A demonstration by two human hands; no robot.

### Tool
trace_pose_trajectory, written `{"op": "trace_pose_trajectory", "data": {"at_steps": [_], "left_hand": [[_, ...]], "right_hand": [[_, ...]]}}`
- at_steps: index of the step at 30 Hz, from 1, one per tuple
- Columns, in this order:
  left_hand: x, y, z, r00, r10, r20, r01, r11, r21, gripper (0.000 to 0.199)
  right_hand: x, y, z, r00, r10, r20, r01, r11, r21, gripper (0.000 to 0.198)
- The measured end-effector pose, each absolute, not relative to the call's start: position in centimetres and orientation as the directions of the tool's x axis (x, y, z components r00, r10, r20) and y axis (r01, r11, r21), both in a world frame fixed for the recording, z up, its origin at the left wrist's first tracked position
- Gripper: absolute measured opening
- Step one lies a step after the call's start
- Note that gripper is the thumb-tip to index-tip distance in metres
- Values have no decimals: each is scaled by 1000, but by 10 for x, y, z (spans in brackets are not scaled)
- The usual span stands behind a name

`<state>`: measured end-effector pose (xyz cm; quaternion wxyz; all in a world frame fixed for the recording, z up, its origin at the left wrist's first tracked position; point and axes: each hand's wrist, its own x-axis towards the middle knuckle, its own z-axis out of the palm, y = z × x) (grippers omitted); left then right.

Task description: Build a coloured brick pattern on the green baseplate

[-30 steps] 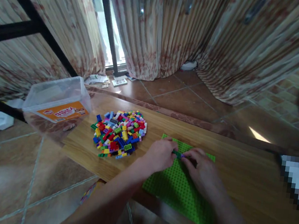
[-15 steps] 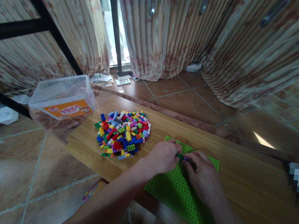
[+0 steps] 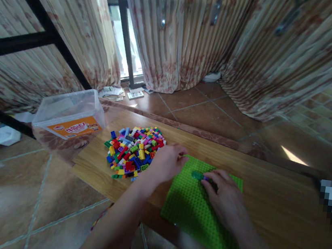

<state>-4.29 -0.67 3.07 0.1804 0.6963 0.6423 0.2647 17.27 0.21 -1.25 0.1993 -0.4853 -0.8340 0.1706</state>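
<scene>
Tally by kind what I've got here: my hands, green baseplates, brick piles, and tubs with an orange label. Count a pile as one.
Left hand and right hand: 2
Baseplate: 1
Brick pile: 1
Tub: 1
Total: 5

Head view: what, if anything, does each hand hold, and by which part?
The right hand pinches a small green-and-purple piece by its purple end. Whether the left hand holds anything cannot be told.
</scene>
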Motion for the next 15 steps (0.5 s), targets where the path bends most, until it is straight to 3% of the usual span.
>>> {"op": "trace_pose_trajectory", "data": {"at_steps": [7,10,15], "left_hand": [[-112,-10,48,-392,908,146,758,229,610,18],[-120,-15,49,-429,892,139,771,282,571,20],[-110,-13,45,-378,914,145,866,294,405,23]], "right_hand": [[171,1,-12,-431,883,183,738,462,-492,20],[171,1,-11,-425,889,167,742,448,-498,20],[171,1,-12,-431,883,188,735,464,-494,19]]}}
